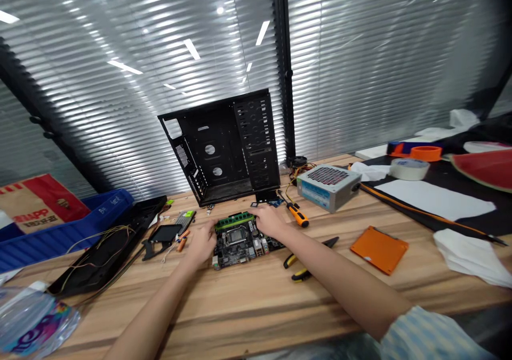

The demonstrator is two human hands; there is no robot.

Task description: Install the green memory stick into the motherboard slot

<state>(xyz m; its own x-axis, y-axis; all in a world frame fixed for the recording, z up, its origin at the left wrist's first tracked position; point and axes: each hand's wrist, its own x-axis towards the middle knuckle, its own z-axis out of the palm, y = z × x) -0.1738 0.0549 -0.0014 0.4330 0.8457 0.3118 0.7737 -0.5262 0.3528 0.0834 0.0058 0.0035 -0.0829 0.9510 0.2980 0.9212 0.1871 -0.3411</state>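
Note:
A black motherboard (236, 245) lies flat on the wooden table, with a bare processor socket area and metal ports along its near edge. Along its far side runs a green RAM stick (235, 220). My left hand (202, 240) is at the RAM stick's left end, fingers bent and closed in at the board's edge. At the opposite end, my right hand (269, 222) has its index finger and thumb closed in on the corner by the slot. Exactly where the fingertips press is too small to see. Yellow-and-black pliers (302, 266) lie partly beneath my right forearm.
An open black computer case (224, 146) stands behind the board. To its right are an orange screwdriver (298, 213) and a power supply (330, 185). An orange drive (380, 249) lies further right. Left are a black panel (108, 248), a blue bin (96, 221) and a plastic bottle (38, 322).

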